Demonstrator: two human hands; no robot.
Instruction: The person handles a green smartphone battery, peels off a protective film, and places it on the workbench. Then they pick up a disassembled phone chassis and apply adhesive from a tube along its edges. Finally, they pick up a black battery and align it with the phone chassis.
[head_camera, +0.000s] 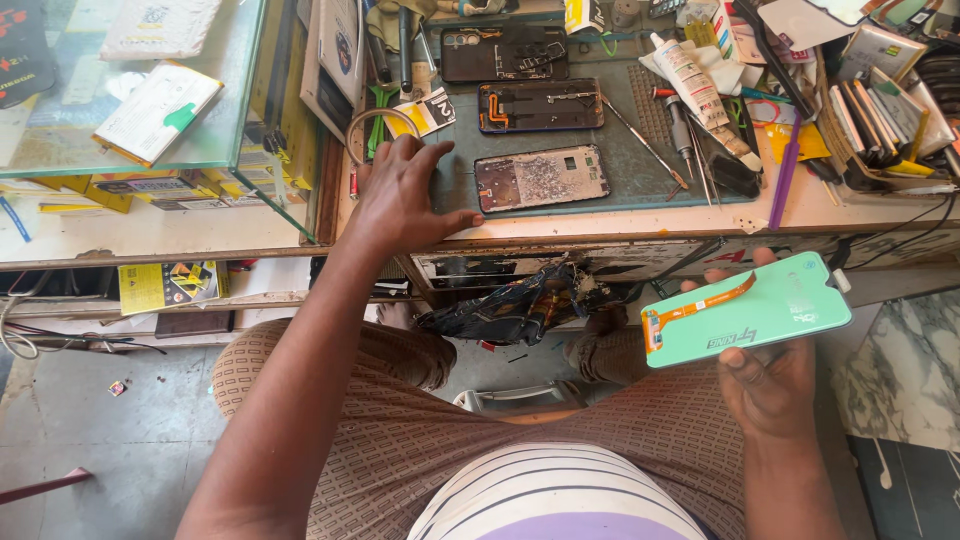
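Knees and a striped shirt fill the bottom of the frame, the person seated at a cluttered repair bench. At lower right, the right hand (768, 385) grasps a mint-green phone display panel (745, 310) from beneath, fingers curled around its far edge, an orange flex cable (700, 303) running across its back; the panel is held in the air below the bench edge, well apart from the work surface. Left of centre, the left hand (400, 195) lies flat and released on the edge of the grey work mat (640, 175), gripping nothing, just beside a bare phone frame (541, 178) with adhesive residue across its inside. Farther up the mat lie two more opened phone bodies (540, 105), a pair of tweezers (645, 148) and a white glue tube (690, 80). A glass display case (230, 150) occupies the upper left.

By the look of it, the step in hand is fitting the new display to the frame: the panel would need bringing over, aligning squarely, with its cable guided through cleanly.
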